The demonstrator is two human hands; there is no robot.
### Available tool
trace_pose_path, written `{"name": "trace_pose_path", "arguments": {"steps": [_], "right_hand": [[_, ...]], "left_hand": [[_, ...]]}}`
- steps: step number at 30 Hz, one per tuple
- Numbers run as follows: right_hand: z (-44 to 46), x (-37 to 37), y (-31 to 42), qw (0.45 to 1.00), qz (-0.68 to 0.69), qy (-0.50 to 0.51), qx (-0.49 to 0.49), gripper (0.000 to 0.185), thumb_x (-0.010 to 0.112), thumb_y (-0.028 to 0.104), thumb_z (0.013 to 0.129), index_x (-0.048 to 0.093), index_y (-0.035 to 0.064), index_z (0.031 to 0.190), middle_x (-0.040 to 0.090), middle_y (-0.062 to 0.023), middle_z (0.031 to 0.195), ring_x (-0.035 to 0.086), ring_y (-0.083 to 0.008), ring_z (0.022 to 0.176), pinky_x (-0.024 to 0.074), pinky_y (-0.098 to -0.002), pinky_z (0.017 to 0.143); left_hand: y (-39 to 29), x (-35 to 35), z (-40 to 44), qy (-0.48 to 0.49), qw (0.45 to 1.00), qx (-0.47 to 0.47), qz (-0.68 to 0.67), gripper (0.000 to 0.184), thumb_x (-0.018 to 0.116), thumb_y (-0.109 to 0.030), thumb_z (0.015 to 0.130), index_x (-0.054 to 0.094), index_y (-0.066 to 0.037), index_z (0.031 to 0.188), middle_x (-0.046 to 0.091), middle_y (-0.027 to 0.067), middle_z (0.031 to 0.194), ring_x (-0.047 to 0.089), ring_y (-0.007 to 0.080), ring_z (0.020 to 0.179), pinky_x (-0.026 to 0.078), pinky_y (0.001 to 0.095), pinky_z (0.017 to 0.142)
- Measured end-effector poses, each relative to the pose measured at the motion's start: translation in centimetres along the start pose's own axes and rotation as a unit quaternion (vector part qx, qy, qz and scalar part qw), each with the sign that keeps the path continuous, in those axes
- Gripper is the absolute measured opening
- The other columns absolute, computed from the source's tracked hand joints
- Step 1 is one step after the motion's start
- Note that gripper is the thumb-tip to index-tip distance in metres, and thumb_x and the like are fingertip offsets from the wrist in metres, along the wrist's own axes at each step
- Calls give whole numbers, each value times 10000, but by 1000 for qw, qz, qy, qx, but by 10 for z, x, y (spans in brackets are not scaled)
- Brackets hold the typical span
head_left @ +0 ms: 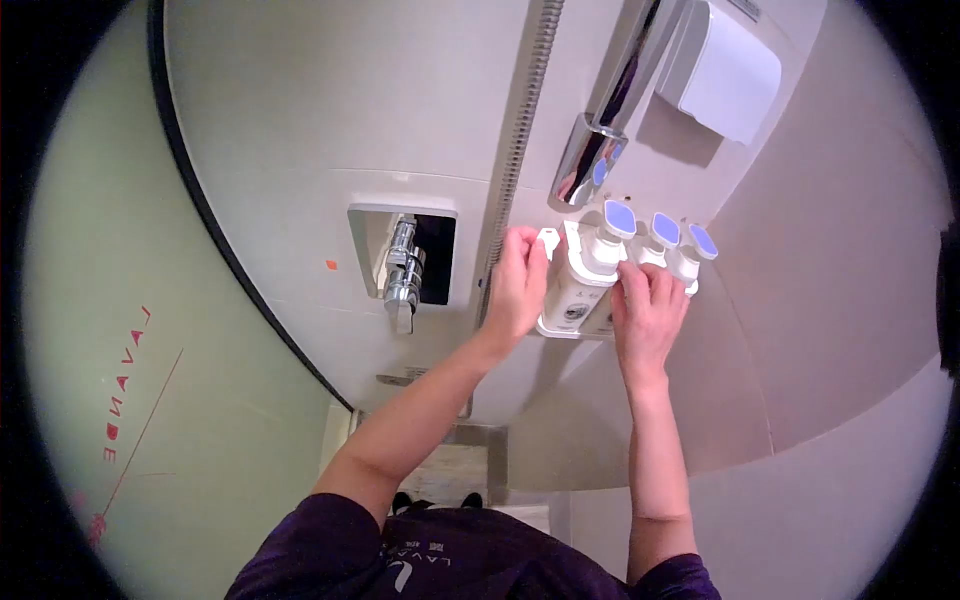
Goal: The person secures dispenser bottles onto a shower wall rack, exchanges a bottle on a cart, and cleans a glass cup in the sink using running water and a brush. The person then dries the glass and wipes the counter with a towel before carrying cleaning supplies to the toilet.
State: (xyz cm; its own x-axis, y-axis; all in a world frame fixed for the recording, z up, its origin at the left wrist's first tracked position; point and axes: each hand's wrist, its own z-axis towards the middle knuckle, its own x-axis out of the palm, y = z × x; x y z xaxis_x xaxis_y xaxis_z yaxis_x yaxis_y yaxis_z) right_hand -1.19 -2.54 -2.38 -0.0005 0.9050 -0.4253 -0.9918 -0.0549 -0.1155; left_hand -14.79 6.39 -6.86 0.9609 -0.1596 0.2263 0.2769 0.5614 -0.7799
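Three white pump bottles with blue-topped pumps stand side by side in a white wall holder [575, 333]. My left hand [520, 285] pinches a small white piece [548, 241] just left of the holder's upper left corner. The left bottle [573, 300] shows a round dark mark on its front. My right hand [650, 310] is at the front of the middle bottle [651, 254], fingers bent near its neck and hiding much of it. What those fingers grip, if anything, is hidden. The right bottle [686, 264] stands beside that hand.
A chrome mixer tap [404, 270] sits in a recessed wall box on the left. A metal shower hose [520, 130] runs down the wall beside a chrome fixture [592, 160]. At the upper right is a white dispenser [735, 75]. Green glass [220, 430] stands at the left.
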Motion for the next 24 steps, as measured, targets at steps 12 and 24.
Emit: {"name": "trace_pose_path", "arguments": {"steps": [12,24], "right_hand": [[-4,1,-5,998,61,17,6,291,658,68,737,644,121,1023,555,-39,890,517,-217,843,396,-339,758],[-7,40,4,979,187,-61,53,567,715,248,749,466,79,1230,371,-145,1274,302,-340,1243,239,-438,1026]], "left_hand": [[-16,6,-40,-7,1000,-21,12,156,386,-120,959,430,-11,1061,560,64,921,508,102,848,419,257,781],[8,-87,-192,-28,968,-233,89,124,392,-137,963,415,-19,988,560,78,869,562,141,793,459,283,755]]}}
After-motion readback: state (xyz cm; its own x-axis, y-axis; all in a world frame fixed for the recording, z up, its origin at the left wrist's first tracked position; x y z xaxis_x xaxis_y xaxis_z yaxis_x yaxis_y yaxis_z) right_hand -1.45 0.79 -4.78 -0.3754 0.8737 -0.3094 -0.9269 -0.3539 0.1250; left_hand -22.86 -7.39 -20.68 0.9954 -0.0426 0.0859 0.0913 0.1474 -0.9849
